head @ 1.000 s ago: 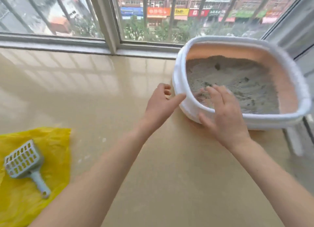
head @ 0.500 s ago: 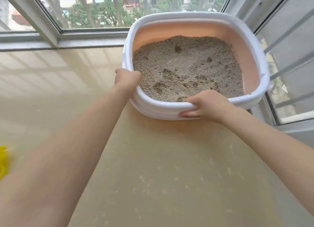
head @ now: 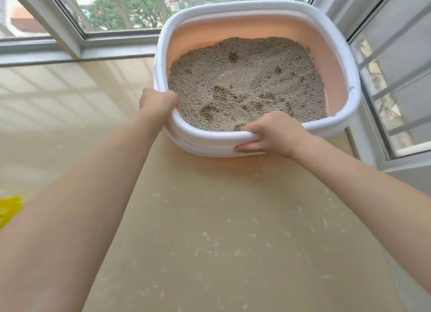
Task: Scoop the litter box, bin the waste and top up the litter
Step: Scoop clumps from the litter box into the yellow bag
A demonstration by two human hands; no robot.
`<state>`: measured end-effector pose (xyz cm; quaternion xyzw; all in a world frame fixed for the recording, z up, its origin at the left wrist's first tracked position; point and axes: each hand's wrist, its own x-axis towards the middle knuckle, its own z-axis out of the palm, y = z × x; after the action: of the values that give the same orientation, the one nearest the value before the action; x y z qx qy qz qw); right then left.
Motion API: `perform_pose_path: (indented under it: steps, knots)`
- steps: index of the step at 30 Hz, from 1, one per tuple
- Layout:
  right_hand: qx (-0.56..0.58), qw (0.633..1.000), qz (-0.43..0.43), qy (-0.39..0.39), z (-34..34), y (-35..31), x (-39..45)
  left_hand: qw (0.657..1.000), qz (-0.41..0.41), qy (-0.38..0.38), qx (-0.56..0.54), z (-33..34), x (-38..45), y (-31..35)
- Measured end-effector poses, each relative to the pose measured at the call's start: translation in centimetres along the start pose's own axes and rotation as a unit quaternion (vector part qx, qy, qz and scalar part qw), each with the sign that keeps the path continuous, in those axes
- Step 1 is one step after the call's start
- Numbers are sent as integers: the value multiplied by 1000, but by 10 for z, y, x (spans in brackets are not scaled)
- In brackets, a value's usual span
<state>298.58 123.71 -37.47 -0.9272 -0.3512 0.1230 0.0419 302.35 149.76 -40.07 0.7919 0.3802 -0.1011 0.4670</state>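
The litter box [head: 345, 62], white-rimmed with a peach inside, stands on the beige floor in the corner by the windows. Grey litter [head: 247, 78] fills it, with several darker clumps near the front. My left hand [head: 157, 104] grips the rim at the box's front left corner, fingers curled over the edge. On the front rim my right hand [head: 272, 132] holds on, fingers inside and thumb under the lip. The scoop is out of view.
A corner of the yellow plastic bag [head: 9, 209] shows at the left edge. Window frames [head: 70, 48] run along the back, and a barred window [head: 394, 83] stands close on the right. Pale scuffs and specks mark the beige floor [head: 221, 230].
A second ago my hands were reaching toward the box; both now grip its rim. The view has shifted right and closer, so the scoop and most of the yellow bag have left the frame.
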Motion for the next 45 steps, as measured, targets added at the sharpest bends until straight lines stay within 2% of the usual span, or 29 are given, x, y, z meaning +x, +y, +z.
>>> perform_pose_path:
  steps: [26, 29, 30, 32, 34, 36, 38, 39, 45]
  knots:
    - [-36, 993, -108, -29, 7, -156, 90, 994, -37, 53, -87, -161, 23, -106]
    - [-38, 991, -120, -35, 7, -169, 96, 994, -33, 104, 3, -173, 21, -116]
    - [-42, 991, -121, -35, 7, -173, 97, 989, 13, 134, 66, -178, 17, -118]
    - [-58, 990, -120, -38, 6, -180, 98, 944, 198, 170, 201, -184, 13, -121]
    - [-66, 991, -105, -47, 5, -186, 98, 858, 370, 105, 339, -189, 12, -125]
    - [-78, 992, -82, -51, 5, -193, 98, 795, 433, 23, 425, -194, 11, -130]
    - [-92, 993, -62, -40, 7, -203, 98, 753, 486, 18, 442, -198, 9, -138]
    - [-90, 994, -57, -30, 8, -208, 98, 737, 513, 34, 438, -199, 6, -141]
    - [-73, 993, -91, -6, 10, -248, 91, 727, 559, 97, 387, -204, -7, -167]
